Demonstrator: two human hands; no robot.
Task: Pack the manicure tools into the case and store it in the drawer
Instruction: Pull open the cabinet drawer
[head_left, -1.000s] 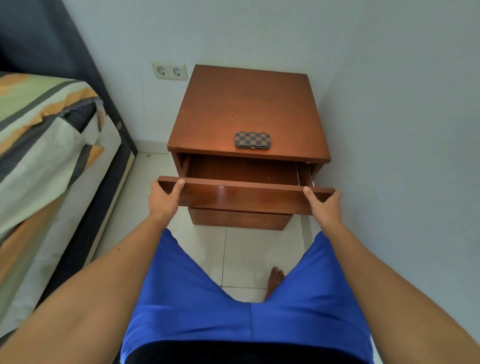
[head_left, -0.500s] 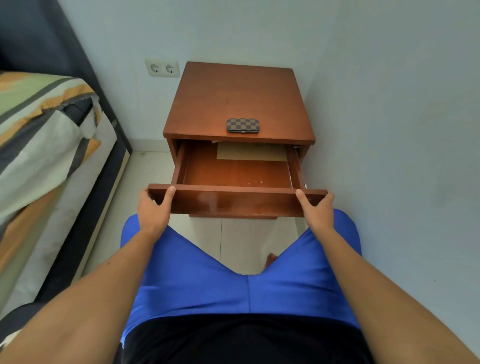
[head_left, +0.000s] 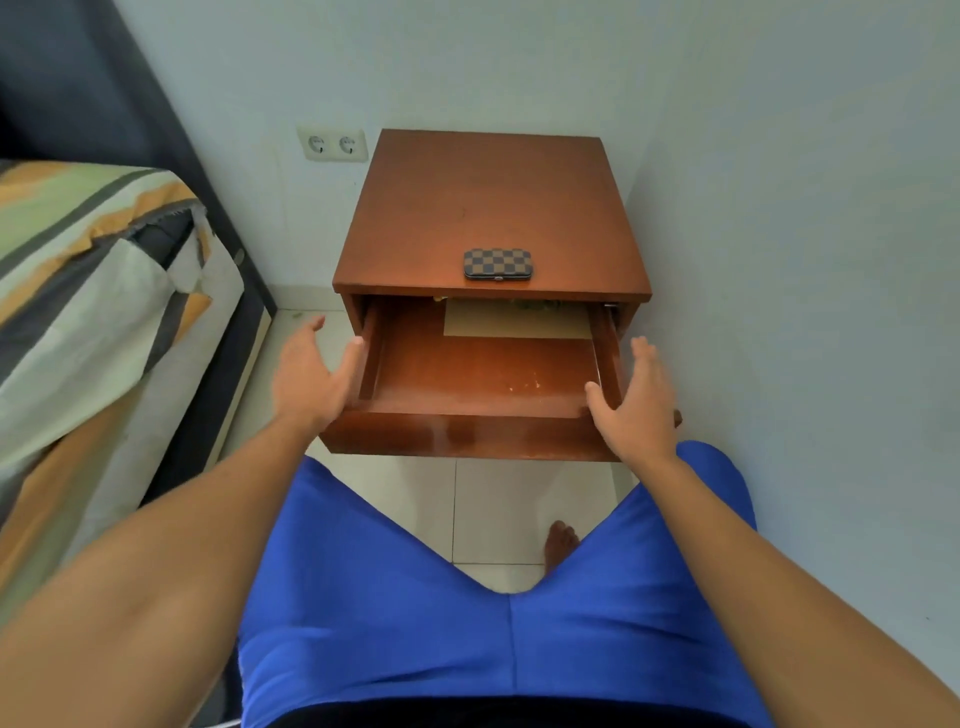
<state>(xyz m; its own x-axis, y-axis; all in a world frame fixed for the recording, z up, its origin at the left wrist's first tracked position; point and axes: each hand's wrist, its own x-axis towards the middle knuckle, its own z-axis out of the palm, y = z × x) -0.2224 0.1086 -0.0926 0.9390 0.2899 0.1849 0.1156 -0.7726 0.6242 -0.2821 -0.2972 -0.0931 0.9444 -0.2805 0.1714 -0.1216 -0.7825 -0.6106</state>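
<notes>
— Where's the case right now?

— The small checkered brown-and-tan manicure case (head_left: 497, 264) lies flat and closed on top of the reddish-brown wooden nightstand (head_left: 488, 197), just left of centre near its front edge, in the middle of the frame. Nothing is touching it.

— And the drawer?

— The nightstand's wooden drawer (head_left: 483, 374) is pulled far out toward the lower part of the frame. Its floor is mostly bare; a flat tan sheet of paper or card (head_left: 517, 322) lies at the back, partly under the nightstand's top.

— What are the hands doing?

— The left hand (head_left: 306, 376) is at the drawer's left side, centre-left in the frame, fingers loosely spread, with the thumb against or just over the drawer's left wall; I cannot tell whether it touches. The right hand (head_left: 631, 400) is over the drawer's right front corner, fingers spread and relaxed, thumb pointing in over the drawer floor. Neither hand is gripping anything.

— What else is around?

— A bed with a striped green, orange and grey cover (head_left: 88, 291) fills the left of the frame, a white double wall socket (head_left: 332, 144) sits at upper centre-left, and blue shorts (head_left: 467, 613) cover the lower middle.
</notes>
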